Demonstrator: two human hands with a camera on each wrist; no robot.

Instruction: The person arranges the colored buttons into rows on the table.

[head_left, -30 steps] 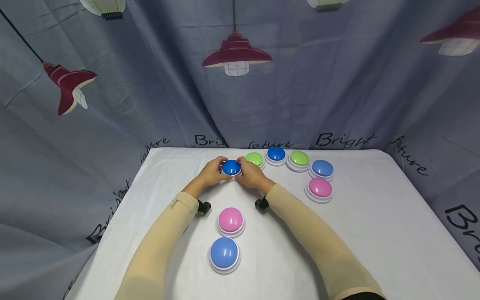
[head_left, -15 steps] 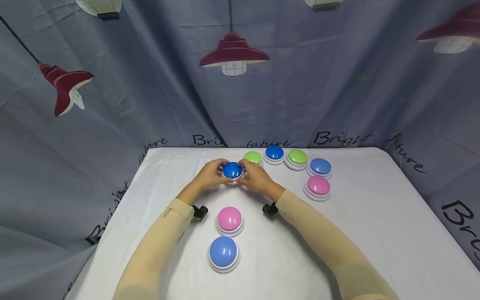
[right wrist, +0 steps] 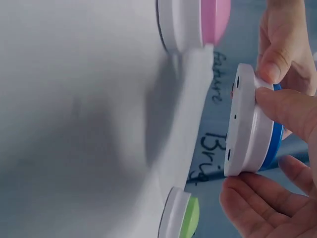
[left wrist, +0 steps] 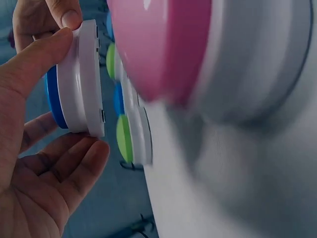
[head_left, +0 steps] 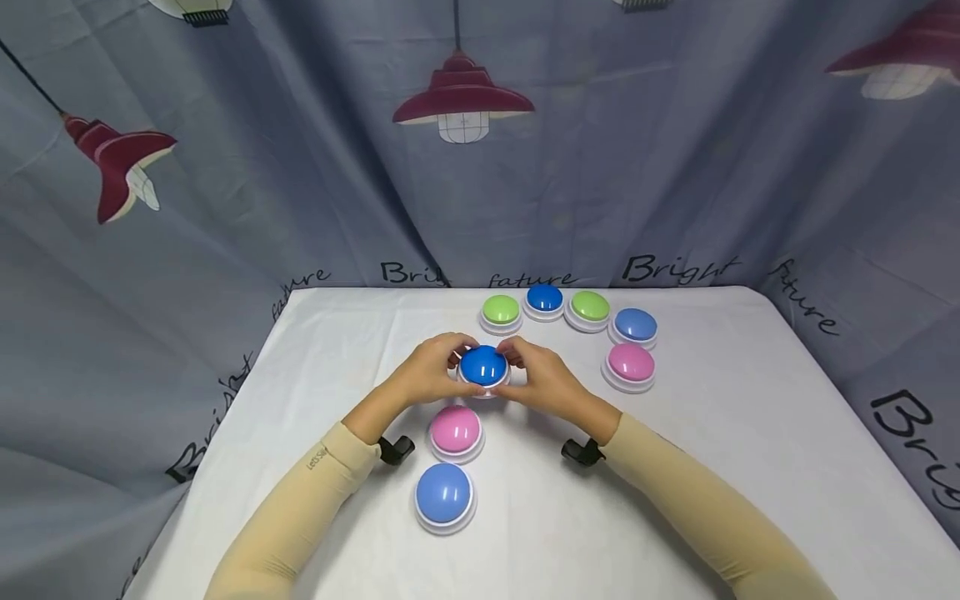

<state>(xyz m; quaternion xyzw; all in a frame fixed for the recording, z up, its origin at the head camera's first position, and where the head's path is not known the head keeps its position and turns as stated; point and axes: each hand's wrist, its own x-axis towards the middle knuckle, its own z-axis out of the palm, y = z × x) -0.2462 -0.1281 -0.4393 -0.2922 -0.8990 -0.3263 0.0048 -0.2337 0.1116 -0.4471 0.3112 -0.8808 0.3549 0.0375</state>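
Observation:
Both hands hold a dark blue dome push button (head_left: 483,365) by its white round base. My left hand (head_left: 431,371) grips the base from the left, thumb at the near side and fingers around the far side. From the right, my right hand (head_left: 547,379) grips it the same way. In the wrist views the button's flat underside (right wrist: 237,119) is raised off the white tabletop. A pink push button (head_left: 455,429) sits just in front of it, nearer the body, with a light blue push button (head_left: 443,493) close below.
Behind the hands, a curved row runs along the back: a green button (head_left: 501,309), a dark blue one (head_left: 544,297), another green button (head_left: 590,306), a light blue one (head_left: 635,324) and a pink one (head_left: 631,362). A grey curtain (head_left: 645,167) borders the white table (head_left: 712,467).
Both hands have brought the dark blue button nearer the body and slightly right, away from the left green button, which now shows whole. The other buttons keep their places on the table.

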